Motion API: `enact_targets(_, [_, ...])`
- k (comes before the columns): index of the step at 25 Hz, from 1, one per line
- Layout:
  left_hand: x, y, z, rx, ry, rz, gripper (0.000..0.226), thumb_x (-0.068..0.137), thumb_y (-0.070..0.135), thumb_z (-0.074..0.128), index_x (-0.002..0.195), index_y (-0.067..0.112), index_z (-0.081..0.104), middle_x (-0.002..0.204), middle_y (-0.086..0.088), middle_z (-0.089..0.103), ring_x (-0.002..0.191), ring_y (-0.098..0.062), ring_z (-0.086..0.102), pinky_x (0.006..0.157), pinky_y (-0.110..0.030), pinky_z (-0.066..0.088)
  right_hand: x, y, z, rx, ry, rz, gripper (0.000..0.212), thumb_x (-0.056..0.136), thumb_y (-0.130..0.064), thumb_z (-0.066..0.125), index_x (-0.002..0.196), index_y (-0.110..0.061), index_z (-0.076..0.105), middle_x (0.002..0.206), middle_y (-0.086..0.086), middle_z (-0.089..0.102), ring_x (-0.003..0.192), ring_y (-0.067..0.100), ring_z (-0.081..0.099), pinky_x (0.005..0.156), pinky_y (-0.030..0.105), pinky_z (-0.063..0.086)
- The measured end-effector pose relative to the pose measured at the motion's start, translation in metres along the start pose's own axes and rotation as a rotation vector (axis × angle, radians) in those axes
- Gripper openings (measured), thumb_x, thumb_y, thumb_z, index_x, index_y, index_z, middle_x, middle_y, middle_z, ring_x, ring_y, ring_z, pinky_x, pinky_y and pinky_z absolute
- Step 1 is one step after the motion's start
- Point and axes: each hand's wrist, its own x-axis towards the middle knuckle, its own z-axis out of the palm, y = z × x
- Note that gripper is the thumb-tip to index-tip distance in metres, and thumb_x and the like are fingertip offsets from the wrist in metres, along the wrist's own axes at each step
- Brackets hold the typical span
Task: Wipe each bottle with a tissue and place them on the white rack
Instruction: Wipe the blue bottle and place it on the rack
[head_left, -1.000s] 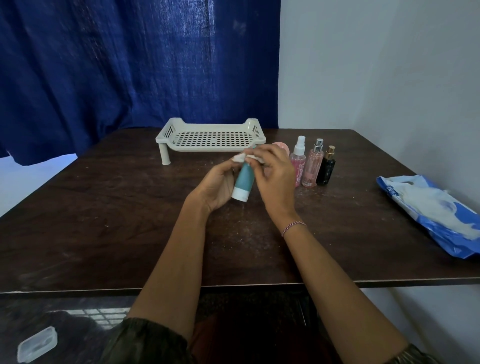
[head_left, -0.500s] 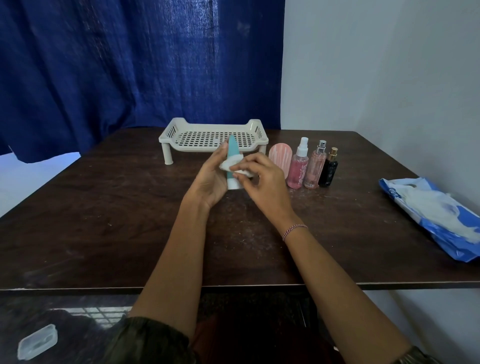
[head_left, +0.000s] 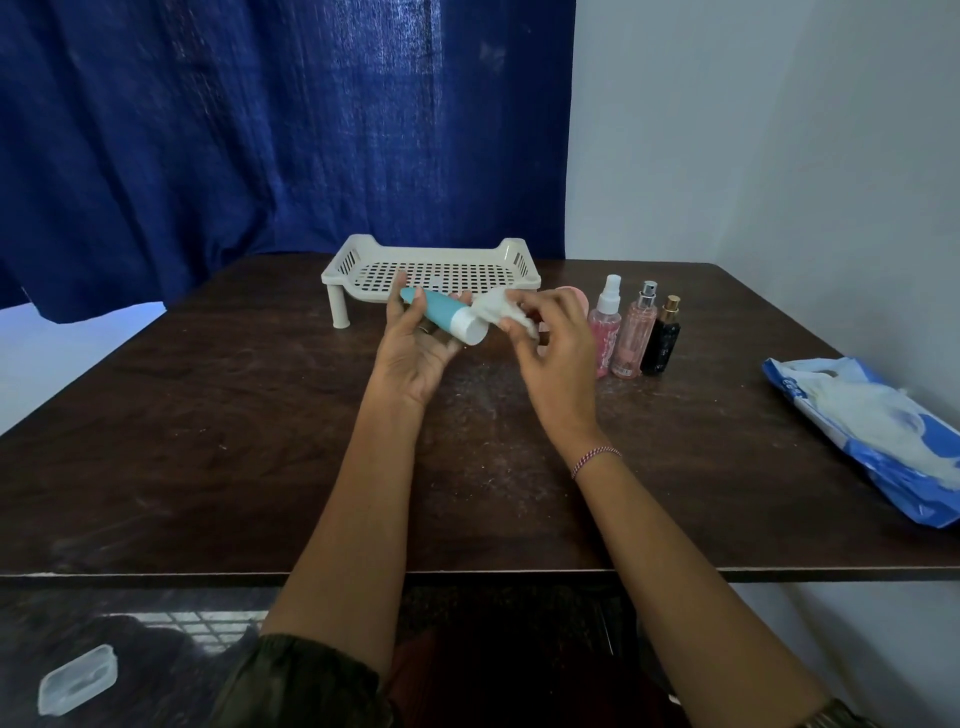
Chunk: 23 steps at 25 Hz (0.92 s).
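My left hand (head_left: 415, 348) holds a teal tube with a white cap (head_left: 447, 318), lying tilted with the cap toward the right. My right hand (head_left: 556, 353) pinches a crumpled white tissue (head_left: 501, 312) against the cap end. Behind them the white perforated rack (head_left: 519, 260) stands bare on the dark table. To the right stand a pink spray bottle (head_left: 605, 327), a pale pink perfume bottle (head_left: 632, 332) and a small black bottle with a gold cap (head_left: 662, 338). A pink rounded item (head_left: 577, 297) is mostly hidden behind my right hand.
A blue and white tissue pack (head_left: 872, 426) lies open at the table's right edge. The dark wooden table (head_left: 208, 441) runs to a wall on the right and a blue curtain behind. A clear plastic box (head_left: 78, 678) lies on the floor at lower left.
The tube has gone from upright to tilted, cap now pointing right. The tissue has moved from the tube's body to its cap end.
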Motion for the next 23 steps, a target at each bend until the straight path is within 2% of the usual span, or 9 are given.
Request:
enact_targets(2, [-0.0013,-0.0011,0.0011,0.013,0.013,-0.028,0.043,0.097,0.009,0.046,0.137,0.023,0.039,0.118,-0.016,0.053,0.1,-0.03,0.061,0.072,-0.046,0.058,-0.0002,-0.0004,0.001,0.017,0.001,-0.006,0.021,0.085,-0.005,0.063,0.106,-0.006,0.064,0.107,0.001,0.053,0.103,-0.003,0.044,0.087,0.008,0.043])
enact_targets(5, [-0.0038,-0.0028,0.0028,0.053,0.006,-0.055,0.039,0.097,0.008,0.046,0.133,0.021,0.038,0.119,-0.015,0.054,0.107,-0.031,0.059,0.071,-0.045,0.059,-0.0028,-0.0015,0.004,0.032,-0.07,-0.058,0.02,0.084,-0.003,0.064,0.104,-0.005,0.065,0.107,0.008,0.057,0.105,-0.003,0.044,0.091,0.008,0.041])
enact_targets(8, [-0.0054,-0.0034,0.0047,0.078,0.02,-0.044,0.035,0.098,0.01,0.046,0.13,0.021,0.04,0.117,-0.012,0.055,0.101,-0.029,0.061,0.071,-0.043,0.059,-0.0028,-0.0002,0.0036,0.024,-0.074,-0.068,0.02,0.083,-0.003,0.065,0.103,-0.006,0.067,0.108,0.007,0.06,0.107,0.001,0.047,0.093,0.01,0.042])
enact_targets(12, [-0.0023,-0.0007,0.0004,0.037,0.009,-0.018,0.037,0.098,0.013,0.046,0.132,0.023,0.038,0.123,-0.017,0.051,0.095,-0.032,0.067,0.08,-0.049,0.055,-0.0054,-0.0005,0.0049,-0.015,-0.175,-0.103,0.019,0.08,-0.001,0.067,0.099,-0.005,0.068,0.104,0.006,0.061,0.103,0.009,0.054,0.092,0.015,0.045])
enact_targets(14, [-0.0023,0.0003,-0.0002,0.039,-0.003,0.0,0.041,0.097,0.012,0.046,0.135,0.025,0.037,0.126,-0.017,0.048,0.097,-0.032,0.066,0.074,-0.048,0.059,-0.0042,0.0014,0.0043,-0.029,-0.177,-0.053,0.017,0.081,-0.002,0.067,0.098,-0.006,0.068,0.102,0.005,0.061,0.1,0.011,0.056,0.089,0.02,0.048])
enact_targets(16, [-0.0034,0.0002,0.001,0.096,-0.016,0.013,0.047,0.097,0.01,0.046,0.139,0.028,0.036,0.126,-0.015,0.048,0.099,-0.029,0.063,0.069,-0.044,0.06,-0.0021,0.0032,0.0022,-0.021,-0.099,0.005,0.015,0.083,-0.003,0.064,0.098,-0.007,0.066,0.104,0.004,0.059,0.101,0.009,0.055,0.088,0.019,0.048])
enact_targets(18, [-0.0043,-0.0002,0.0015,0.174,-0.038,0.017,0.05,0.096,0.007,0.047,0.139,0.03,0.036,0.124,-0.012,0.049,0.101,-0.025,0.062,0.07,-0.043,0.06,-0.001,0.0019,0.0017,-0.001,-0.059,0.0,0.015,0.086,-0.004,0.062,0.1,-0.007,0.065,0.107,0.004,0.058,0.104,0.006,0.052,0.09,0.013,0.046])
enact_targets(21, [-0.0059,-0.0001,0.0009,0.281,-0.119,0.024,0.049,0.095,0.003,0.046,0.134,0.032,0.039,0.12,-0.012,0.05,0.1,-0.022,0.061,0.069,-0.04,0.059,-0.0036,0.0003,0.0048,0.006,-0.165,-0.058,0.018,0.087,-0.004,0.06,0.104,-0.007,0.067,0.108,0.003,0.059,0.104,0.007,0.054,0.091,0.015,0.046])
enact_targets(23, [-0.006,0.0001,0.0007,0.35,-0.149,0.019,0.049,0.094,0.002,0.048,0.13,0.034,0.043,0.113,-0.012,0.053,0.101,-0.022,0.06,0.071,-0.04,0.058,-0.0033,0.0025,0.0053,-0.015,-0.191,-0.034,0.019,0.087,-0.004,0.06,0.103,-0.007,0.068,0.104,0.002,0.061,0.097,0.007,0.056,0.087,0.017,0.049])
